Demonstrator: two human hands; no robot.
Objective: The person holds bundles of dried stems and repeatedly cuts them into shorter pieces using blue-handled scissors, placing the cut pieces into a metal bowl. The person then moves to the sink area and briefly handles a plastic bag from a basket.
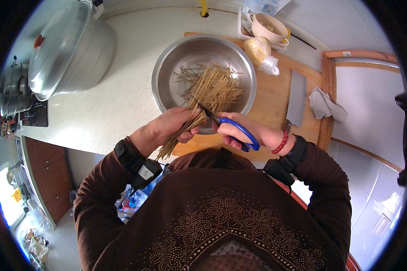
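Note:
Over the near rim of a stainless steel bowl (158, 73), my left hand (171, 127) grips a bundle of thin dried strands (171, 145), whose lower ends hang out past the near edge. My right hand (239, 130) holds scissors with blue handles (246, 130). Their dark blades lie against the bundle just right of my left fingers; how far apart they are is hard to tell. Inside the bowl rests a loose heap of cut tan strands (220, 86), with greener ones on its left side.
The bowl sits partly on a wooden board (278, 79). On the board lie a cleaver (296, 98) and a tied plastic bag of yellow food (257, 50). A cream two-handled pot (268, 28) stands behind. A crumpled cloth (325, 103) is at right, a large lidded metal pot (88, 57) at left.

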